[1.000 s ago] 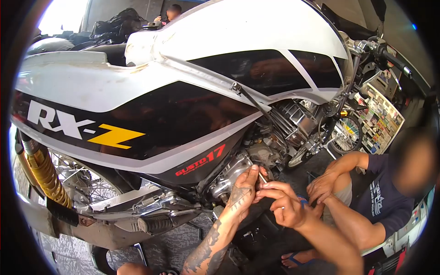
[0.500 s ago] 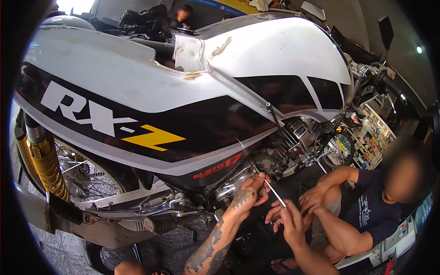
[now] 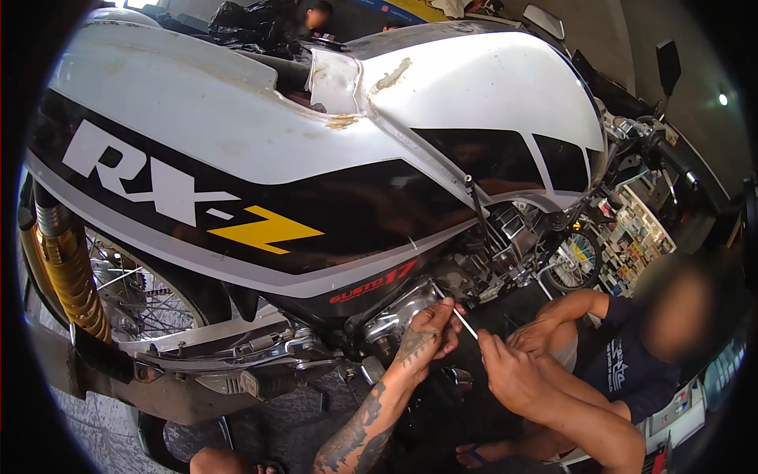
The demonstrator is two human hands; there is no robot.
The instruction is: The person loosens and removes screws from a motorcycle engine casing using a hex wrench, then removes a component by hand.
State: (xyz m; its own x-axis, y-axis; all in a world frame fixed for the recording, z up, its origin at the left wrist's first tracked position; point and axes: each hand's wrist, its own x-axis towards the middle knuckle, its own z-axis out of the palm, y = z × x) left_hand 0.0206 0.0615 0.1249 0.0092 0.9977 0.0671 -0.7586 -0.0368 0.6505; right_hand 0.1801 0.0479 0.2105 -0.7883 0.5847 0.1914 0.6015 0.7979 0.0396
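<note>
My tattooed left hand [image 3: 426, 338] is beside the silver engine cover [image 3: 395, 316] of a motorcycle [image 3: 332, 229]. Its thumb and fingers pinch a thin, pale metal rod [image 3: 467, 325], whose far end points toward the cover. Whether that tip touches anything is unclear. Lower right, my right hand [image 3: 509, 371] is closed over the near end of the rod, hiding that end from view. The kind of tool does not show. Above both hands, the side panel [image 3: 300, 186] carries black, grey and yellow "RX-Z" graphics.
Close on the right sits another person in a dark shirt [image 3: 624, 359], arms near my right hand. A foot peg [image 3: 373, 370] sticks out below the engine cover. Another person [image 3: 316, 16] is behind the motorcycle, by black plastic bags [image 3: 249, 28]. Shelves [image 3: 636, 237] hold many small items.
My right hand has moved up the rod, and its spread fingers have closed around the near end. My left hand stays almost in place. The view has shifted slightly.
</note>
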